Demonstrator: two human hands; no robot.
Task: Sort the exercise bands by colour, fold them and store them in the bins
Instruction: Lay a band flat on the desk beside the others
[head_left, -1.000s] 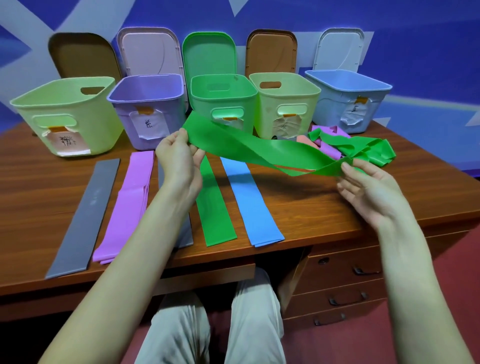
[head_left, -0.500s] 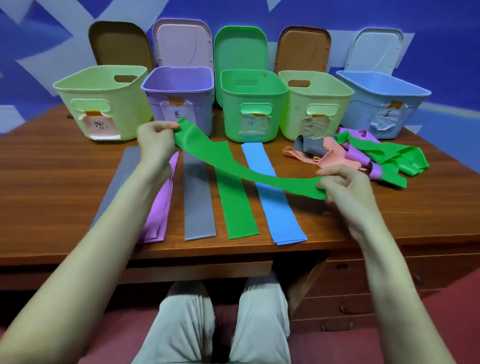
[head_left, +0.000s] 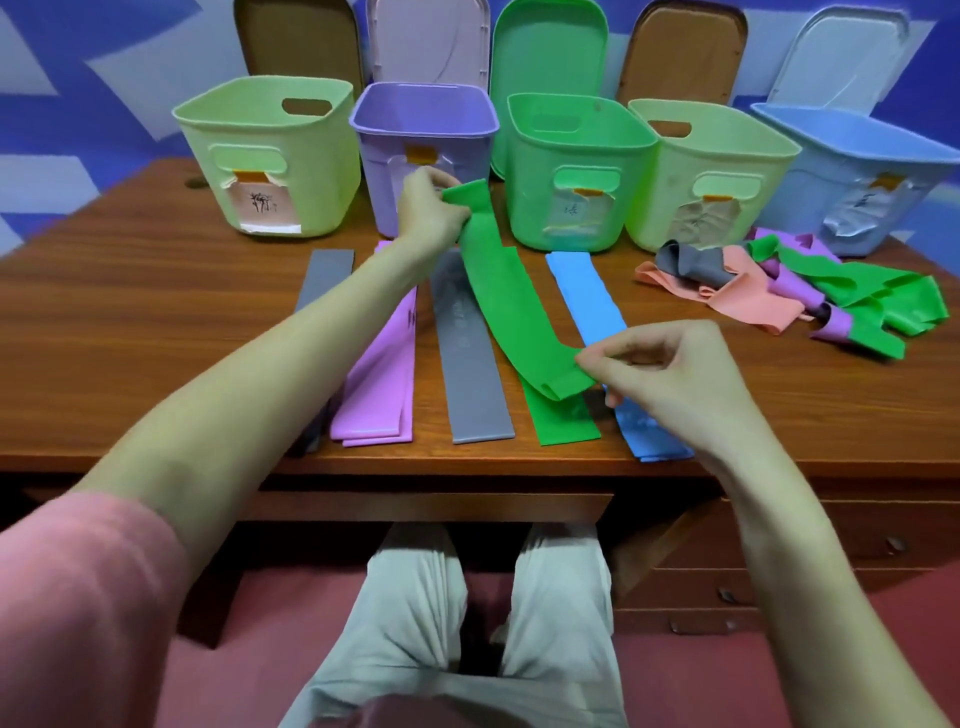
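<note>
A green band (head_left: 511, 306) stretches between my two hands above the table. My left hand (head_left: 428, 210) pinches its far end in front of the purple bin (head_left: 423, 135). Its near end is pinched by my right hand (head_left: 660, 374). Under it another green band (head_left: 563, 423) lies flat, with a grey band (head_left: 470, 364), a purple band (head_left: 382, 379), a blue band (head_left: 592, 296) and a second grey band (head_left: 324, 273) laid out beside it. The green bin (head_left: 571, 171) stands just behind.
A tangled pile (head_left: 810, 291) of orange, grey, purple and green bands lies at the right. Two pale green bins (head_left: 270, 156) (head_left: 706, 176) and a light blue bin (head_left: 852, 182) stand in the row, lids leaning on the wall behind. The desk's front edge (head_left: 467, 467) has drawers below at the right.
Both hands have swung the green band from crosswise to lengthwise, over the flat green band. My left hand moved away toward the bins; my right hand came nearer and to the left.
</note>
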